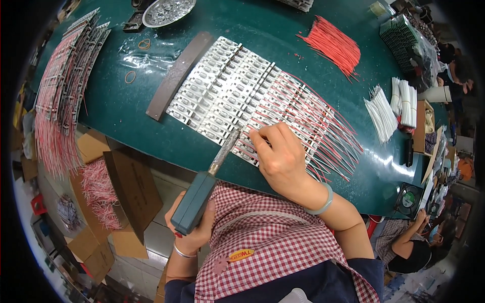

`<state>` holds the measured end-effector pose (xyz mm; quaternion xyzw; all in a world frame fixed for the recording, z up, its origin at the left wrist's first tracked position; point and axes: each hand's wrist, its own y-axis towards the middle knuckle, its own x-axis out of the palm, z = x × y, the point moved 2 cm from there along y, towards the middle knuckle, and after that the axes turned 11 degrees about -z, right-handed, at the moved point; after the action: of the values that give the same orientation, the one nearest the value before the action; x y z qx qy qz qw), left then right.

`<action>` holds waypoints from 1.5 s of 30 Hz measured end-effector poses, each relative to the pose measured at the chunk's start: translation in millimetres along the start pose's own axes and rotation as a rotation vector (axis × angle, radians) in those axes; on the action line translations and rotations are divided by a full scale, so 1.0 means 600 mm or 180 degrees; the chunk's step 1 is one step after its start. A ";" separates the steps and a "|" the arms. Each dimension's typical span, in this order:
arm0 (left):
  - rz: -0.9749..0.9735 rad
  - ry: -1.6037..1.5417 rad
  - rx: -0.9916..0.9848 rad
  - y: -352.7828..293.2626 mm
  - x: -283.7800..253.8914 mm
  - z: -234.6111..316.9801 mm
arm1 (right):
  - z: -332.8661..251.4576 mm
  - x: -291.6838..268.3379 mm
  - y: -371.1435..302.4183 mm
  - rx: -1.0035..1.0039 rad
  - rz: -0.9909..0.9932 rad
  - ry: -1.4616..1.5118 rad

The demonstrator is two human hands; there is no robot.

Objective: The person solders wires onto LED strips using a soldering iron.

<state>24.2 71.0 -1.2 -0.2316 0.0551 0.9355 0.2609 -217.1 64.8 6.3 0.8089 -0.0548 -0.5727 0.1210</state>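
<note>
My left hand (204,224) is wrapped round the dark green handle of a soldering gun (191,204). Its metal barrel slants up and right, and the tip meets a panel of small silver-white metal parts (214,96) set in rows. My right hand (282,159) is closed over the panel's near side, thumb and forefinger pinched beside the tip. A thin wire seems to be between those fingertips, mostly hidden by them. Red and white wires (331,129) fan out to the right from the panel's right-hand rows; the left rows carry none.
A brown bar (179,76) lies along the panel's left edge. Red wires (333,45) and white wires (381,113) lie in bundles to the right. Wired panels (65,86) stack at left, above a cardboard box (134,184). A metal dish (168,11) stands far left. Another person (411,242) sits at right.
</note>
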 end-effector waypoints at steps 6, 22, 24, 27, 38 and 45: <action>0.0324 -0.0244 -0.0246 -0.006 -0.001 -0.001 | 0.007 0.004 -0.003 -0.0149 0.0000 -0.0092; 0.0619 -0.0970 -0.0659 -0.001 0.018 -0.018 | 0.017 0.015 -0.012 0.0071 -0.0116 -0.0004; 0.0452 -0.0636 -0.0797 0.010 0.003 0.001 | 0.020 0.006 -0.023 0.0145 -0.0118 -0.0103; 0.0604 -0.0460 -0.0513 0.032 0.013 0.048 | 0.039 -0.015 -0.054 0.0159 0.0038 0.0022; 0.0783 -0.1614 -0.0466 0.105 0.055 0.021 | 0.146 -0.119 -0.042 0.0323 0.0017 0.0144; 0.0705 -0.0389 0.0303 0.114 0.046 -0.028 | 0.368 -0.041 0.090 0.0477 0.0445 -0.1341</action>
<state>-24.6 21.3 -30.1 -0.1541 0.1087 0.9673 0.1695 -430.3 -10.8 -26.6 0.6725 -0.1771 -0.7134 0.0858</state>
